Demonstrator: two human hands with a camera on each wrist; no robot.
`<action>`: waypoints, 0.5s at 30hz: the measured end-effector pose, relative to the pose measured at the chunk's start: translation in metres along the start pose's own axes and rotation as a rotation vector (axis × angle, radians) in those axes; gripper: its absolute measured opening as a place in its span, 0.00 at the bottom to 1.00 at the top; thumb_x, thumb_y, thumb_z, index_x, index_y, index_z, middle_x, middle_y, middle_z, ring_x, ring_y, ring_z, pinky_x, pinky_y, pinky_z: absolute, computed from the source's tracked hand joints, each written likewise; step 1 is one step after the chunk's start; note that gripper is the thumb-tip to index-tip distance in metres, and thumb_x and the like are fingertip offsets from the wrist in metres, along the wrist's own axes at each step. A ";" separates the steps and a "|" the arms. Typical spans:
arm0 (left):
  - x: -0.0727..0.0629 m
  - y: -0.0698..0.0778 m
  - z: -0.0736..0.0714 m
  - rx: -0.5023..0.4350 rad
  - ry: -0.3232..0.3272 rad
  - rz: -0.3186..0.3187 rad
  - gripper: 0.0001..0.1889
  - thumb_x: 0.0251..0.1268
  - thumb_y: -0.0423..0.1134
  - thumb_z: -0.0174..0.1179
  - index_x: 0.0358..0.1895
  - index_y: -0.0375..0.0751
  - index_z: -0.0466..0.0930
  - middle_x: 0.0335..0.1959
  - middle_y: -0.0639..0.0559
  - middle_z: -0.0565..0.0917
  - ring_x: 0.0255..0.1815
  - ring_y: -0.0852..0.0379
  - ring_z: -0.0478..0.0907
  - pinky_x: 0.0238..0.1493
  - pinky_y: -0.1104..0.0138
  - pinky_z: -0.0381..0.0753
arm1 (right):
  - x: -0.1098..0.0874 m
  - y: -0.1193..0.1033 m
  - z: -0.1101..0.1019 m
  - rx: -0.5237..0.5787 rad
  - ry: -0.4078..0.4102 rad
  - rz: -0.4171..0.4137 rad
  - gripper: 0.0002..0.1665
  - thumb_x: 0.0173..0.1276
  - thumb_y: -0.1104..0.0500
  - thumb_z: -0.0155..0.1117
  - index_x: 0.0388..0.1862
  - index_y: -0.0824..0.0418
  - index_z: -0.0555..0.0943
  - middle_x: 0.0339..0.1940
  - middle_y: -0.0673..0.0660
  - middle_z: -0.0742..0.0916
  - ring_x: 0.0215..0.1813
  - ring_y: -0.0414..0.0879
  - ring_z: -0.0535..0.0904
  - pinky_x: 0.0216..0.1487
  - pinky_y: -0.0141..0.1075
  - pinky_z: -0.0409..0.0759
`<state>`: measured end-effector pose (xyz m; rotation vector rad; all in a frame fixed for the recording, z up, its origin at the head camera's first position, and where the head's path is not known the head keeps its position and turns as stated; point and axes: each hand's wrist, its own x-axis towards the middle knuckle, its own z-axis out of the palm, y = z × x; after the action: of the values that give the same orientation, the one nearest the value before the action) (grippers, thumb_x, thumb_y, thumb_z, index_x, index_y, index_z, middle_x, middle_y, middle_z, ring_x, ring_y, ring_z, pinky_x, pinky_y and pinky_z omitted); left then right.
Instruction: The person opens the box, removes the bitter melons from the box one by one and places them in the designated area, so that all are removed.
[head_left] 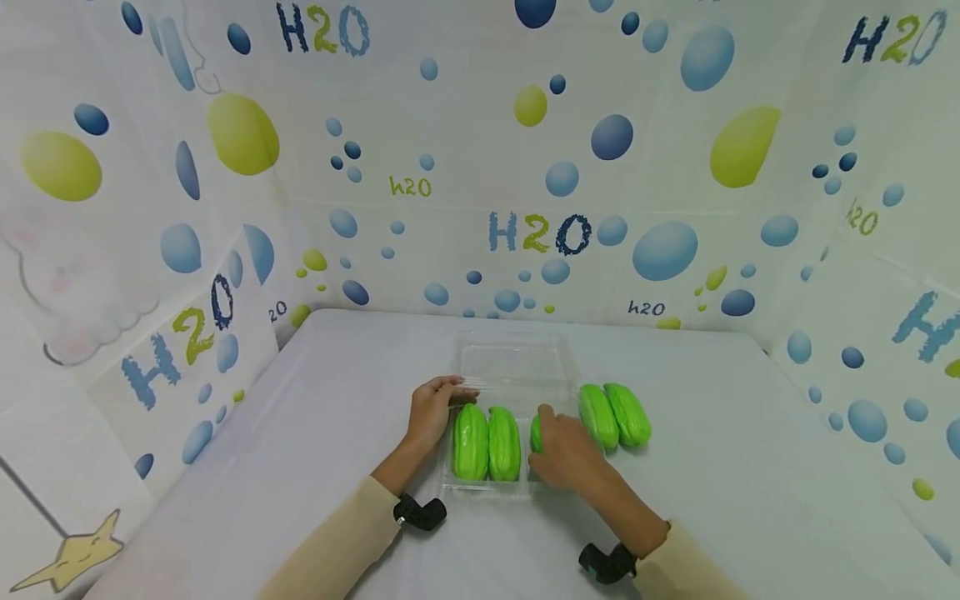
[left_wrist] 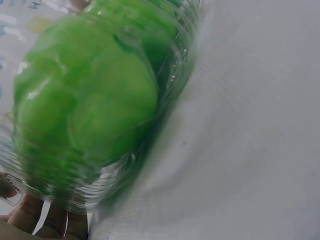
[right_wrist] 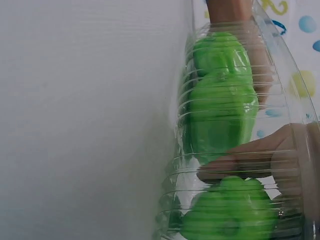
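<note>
A clear plastic clamshell box (head_left: 487, 486) lies with its lid (head_left: 513, 358) folded back, away from me. Two long, ridged, bright green vegetable-like pieces (head_left: 471, 443) sit side by side in its left part. At the box's far left corner, my left hand (head_left: 433, 410) grips the rim; its fingers (left_wrist: 54, 220) show beneath the wall in the left wrist view. My right hand (head_left: 564, 450) reaches into the right part and holds another green piece (head_left: 536, 437), mostly hidden by the hand. Through the ribbed wall, the right wrist view shows this piece (right_wrist: 230, 207) beside the fingers.
Two more green pieces (head_left: 615, 415) lie together just right of the box, on the white-covered table (head_left: 735, 467). Behind and at the sides hang white sheets (head_left: 465, 108) printed with bubbles and H2O lettering.
</note>
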<state>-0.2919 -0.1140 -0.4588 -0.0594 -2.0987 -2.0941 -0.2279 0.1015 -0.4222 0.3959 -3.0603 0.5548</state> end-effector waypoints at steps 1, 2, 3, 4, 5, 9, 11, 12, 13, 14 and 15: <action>0.000 0.000 0.000 -0.004 0.000 -0.003 0.17 0.78 0.33 0.44 0.56 0.25 0.78 0.41 0.39 0.90 0.43 0.47 0.88 0.46 0.65 0.84 | 0.000 0.001 0.001 -0.004 0.002 0.002 0.37 0.61 0.61 0.70 0.66 0.74 0.68 0.31 0.59 0.80 0.32 0.49 0.76 0.33 0.44 0.77; -0.001 0.000 0.000 -0.004 -0.001 -0.006 0.17 0.78 0.33 0.44 0.56 0.24 0.78 0.41 0.39 0.90 0.43 0.47 0.88 0.46 0.64 0.85 | 0.001 0.001 0.002 -0.011 0.008 -0.001 0.36 0.61 0.60 0.70 0.64 0.74 0.69 0.28 0.58 0.79 0.30 0.49 0.75 0.30 0.43 0.76; -0.001 -0.001 0.000 -0.001 0.000 -0.009 0.17 0.78 0.33 0.44 0.56 0.25 0.79 0.41 0.39 0.90 0.43 0.47 0.88 0.46 0.64 0.85 | 0.002 0.001 0.003 -0.018 0.015 -0.005 0.33 0.61 0.60 0.69 0.61 0.74 0.70 0.26 0.57 0.79 0.28 0.49 0.75 0.28 0.42 0.75; -0.002 -0.001 -0.001 0.000 0.000 -0.011 0.17 0.78 0.33 0.44 0.56 0.24 0.78 0.41 0.39 0.90 0.43 0.48 0.88 0.46 0.64 0.85 | 0.002 0.002 0.004 -0.027 0.022 -0.007 0.31 0.61 0.60 0.69 0.59 0.74 0.71 0.24 0.57 0.78 0.27 0.50 0.75 0.26 0.42 0.75; -0.002 -0.002 -0.001 0.006 0.000 -0.013 0.17 0.78 0.33 0.44 0.56 0.25 0.78 0.41 0.39 0.90 0.43 0.48 0.88 0.46 0.64 0.85 | 0.003 0.002 0.005 -0.040 0.029 -0.009 0.28 0.61 0.60 0.68 0.56 0.73 0.72 0.24 0.58 0.78 0.27 0.50 0.75 0.26 0.43 0.75; -0.002 -0.002 -0.002 0.008 -0.001 -0.016 0.17 0.78 0.33 0.44 0.57 0.24 0.78 0.42 0.39 0.90 0.44 0.48 0.88 0.46 0.66 0.84 | 0.007 0.000 0.007 -0.094 0.049 -0.011 0.20 0.64 0.59 0.63 0.49 0.71 0.73 0.29 0.62 0.80 0.31 0.56 0.78 0.31 0.48 0.77; -0.001 -0.003 -0.002 0.002 -0.005 -0.021 0.17 0.78 0.33 0.44 0.57 0.24 0.77 0.43 0.38 0.90 0.45 0.46 0.88 0.46 0.67 0.84 | 0.009 -0.001 0.007 -0.121 0.051 -0.004 0.19 0.66 0.57 0.62 0.47 0.70 0.73 0.32 0.63 0.80 0.33 0.58 0.78 0.34 0.50 0.77; -0.001 -0.002 -0.002 -0.007 -0.008 -0.024 0.17 0.79 0.33 0.44 0.57 0.24 0.77 0.43 0.37 0.89 0.46 0.45 0.88 0.47 0.66 0.84 | 0.010 -0.002 0.007 -0.135 0.056 -0.002 0.18 0.67 0.57 0.62 0.47 0.70 0.73 0.32 0.63 0.80 0.33 0.58 0.78 0.34 0.50 0.77; 0.000 -0.002 -0.002 -0.009 -0.012 -0.022 0.17 0.79 0.32 0.44 0.58 0.23 0.76 0.44 0.36 0.89 0.47 0.43 0.87 0.48 0.65 0.84 | 0.011 -0.002 0.007 -0.145 0.062 -0.002 0.18 0.66 0.57 0.62 0.46 0.69 0.73 0.31 0.62 0.79 0.31 0.57 0.77 0.32 0.49 0.77; 0.001 0.000 -0.002 -0.015 -0.015 -0.026 0.17 0.78 0.32 0.44 0.58 0.23 0.76 0.44 0.35 0.89 0.48 0.41 0.87 0.49 0.63 0.84 | 0.012 -0.001 0.007 -0.155 0.065 0.000 0.17 0.66 0.57 0.62 0.45 0.69 0.73 0.31 0.62 0.79 0.30 0.57 0.77 0.30 0.48 0.77; 0.001 0.002 -0.002 -0.015 -0.018 -0.027 0.18 0.78 0.31 0.43 0.58 0.22 0.76 0.45 0.34 0.88 0.48 0.40 0.87 0.51 0.60 0.84 | 0.014 -0.001 0.007 -0.160 0.070 0.001 0.16 0.65 0.58 0.63 0.45 0.68 0.72 0.29 0.61 0.78 0.28 0.56 0.76 0.28 0.47 0.75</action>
<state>-0.2924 -0.1160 -0.4570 -0.0525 -2.1051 -2.1330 -0.2408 0.0950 -0.4276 0.3627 -3.0089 0.3139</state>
